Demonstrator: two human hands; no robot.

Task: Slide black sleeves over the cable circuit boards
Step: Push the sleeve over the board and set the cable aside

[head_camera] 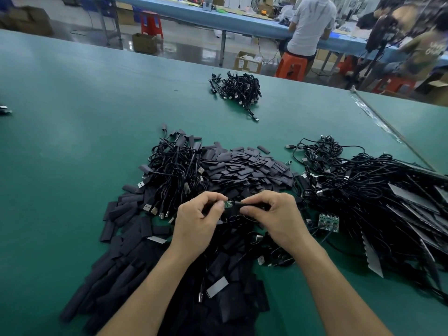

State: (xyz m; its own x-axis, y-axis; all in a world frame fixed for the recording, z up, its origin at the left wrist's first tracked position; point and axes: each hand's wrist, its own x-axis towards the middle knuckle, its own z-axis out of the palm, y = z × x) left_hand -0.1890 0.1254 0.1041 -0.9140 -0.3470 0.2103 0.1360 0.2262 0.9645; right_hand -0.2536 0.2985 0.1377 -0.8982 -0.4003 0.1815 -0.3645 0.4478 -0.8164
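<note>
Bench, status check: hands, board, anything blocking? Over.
Left hand pinches green board. Right hand grips black piece at its right end. Board bare. Loose sleeves piled behind, nothing blocking.

text: none legible | shirt print [435, 50]: blurred | box label [241, 63]: too small

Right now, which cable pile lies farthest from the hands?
The small cable bundle, lying alone far up the table; the other two piles flank the sleeve heap.
</note>
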